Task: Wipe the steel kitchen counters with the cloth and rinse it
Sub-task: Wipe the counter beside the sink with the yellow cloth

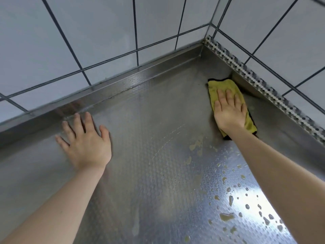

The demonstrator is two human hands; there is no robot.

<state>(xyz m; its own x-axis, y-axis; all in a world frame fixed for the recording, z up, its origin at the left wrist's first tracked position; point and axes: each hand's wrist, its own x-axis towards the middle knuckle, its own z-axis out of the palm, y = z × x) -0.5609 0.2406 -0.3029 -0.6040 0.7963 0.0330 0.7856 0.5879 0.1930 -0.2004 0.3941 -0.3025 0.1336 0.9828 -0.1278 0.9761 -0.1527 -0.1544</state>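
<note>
Your steel counter (158,138) fills most of the view, its patterned surface running into a corner under the white tiled wall (88,41). A raised steel lip (105,88) borders the far edge, and a perforated metal strip (263,85) runs along the right side. Yellowish droplets and smears (226,216) are scattered over the counter's near right part, between your arms.

Your left hand (86,143) lies flat on the steel near the back lip, fingers straight and spread, holding nothing. Your right hand (229,110) presses flat on the yellow cloth (221,87), fingers straight and close together, not curled around it. The cloth lies folded on the counter just beside the perforated strip, near the corner, with a dark edge showing at its ends.
</note>
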